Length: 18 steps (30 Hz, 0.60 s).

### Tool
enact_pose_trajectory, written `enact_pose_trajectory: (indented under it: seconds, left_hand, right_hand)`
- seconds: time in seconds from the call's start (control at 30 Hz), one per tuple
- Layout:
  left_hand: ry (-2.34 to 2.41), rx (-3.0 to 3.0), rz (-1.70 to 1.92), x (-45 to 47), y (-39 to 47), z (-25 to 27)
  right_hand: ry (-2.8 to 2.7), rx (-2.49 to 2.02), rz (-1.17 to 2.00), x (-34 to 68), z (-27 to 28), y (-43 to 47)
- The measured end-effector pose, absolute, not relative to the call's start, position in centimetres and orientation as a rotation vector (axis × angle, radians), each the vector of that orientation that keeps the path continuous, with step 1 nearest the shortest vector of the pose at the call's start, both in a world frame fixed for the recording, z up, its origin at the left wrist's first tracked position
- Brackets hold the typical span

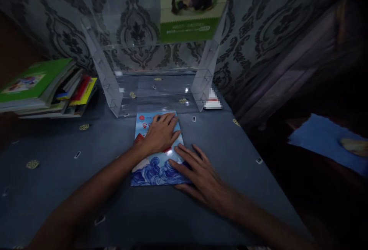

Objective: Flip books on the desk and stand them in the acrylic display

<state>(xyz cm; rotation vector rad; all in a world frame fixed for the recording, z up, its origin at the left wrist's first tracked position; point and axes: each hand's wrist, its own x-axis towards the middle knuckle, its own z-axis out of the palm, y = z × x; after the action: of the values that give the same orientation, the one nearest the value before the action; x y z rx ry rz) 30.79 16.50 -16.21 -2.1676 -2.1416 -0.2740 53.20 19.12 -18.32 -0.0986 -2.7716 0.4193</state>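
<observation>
A blue book [155, 171] with a wave picture and red lettering on its cover lies flat on the table. My left hand [162, 133] rests palm down across the upper part of the cover, fingers stretched toward the top right corner. At the book's lower right edge lies my right hand [201, 175], its fingers spread, several of them over the cover and the thumb beside the bottom edge. Neither hand is closed round anything. Part of the cover's lettering is hidden beneath my left hand.
Just beyond the book stands a clear acrylic rack [112, 92], with a green-and-cream book [186, 31] upright in it. A stack of books [34, 85] sits at the left. The patterned tablecloth [57, 142] ends at the right edge, past which a blue cloth [319, 142] shows.
</observation>
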Motion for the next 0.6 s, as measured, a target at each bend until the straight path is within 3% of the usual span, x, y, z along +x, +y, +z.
enact_pose_trajectory:
  seconds: [0.33, 0.6]
  left_hand:
    - [-2.125, -2.307, -0.315, 29.5, 15.9, -15.9]
    - [-2.019, -2.334, -0.38, 29.1, 6.0, -17.9]
  right_hand:
    - [-2.782, -0.089, 0.379, 53.0, -18.4, 19.9]
    - [-2.848, -0.136, 0.392, 52.7, -17.9, 19.5]
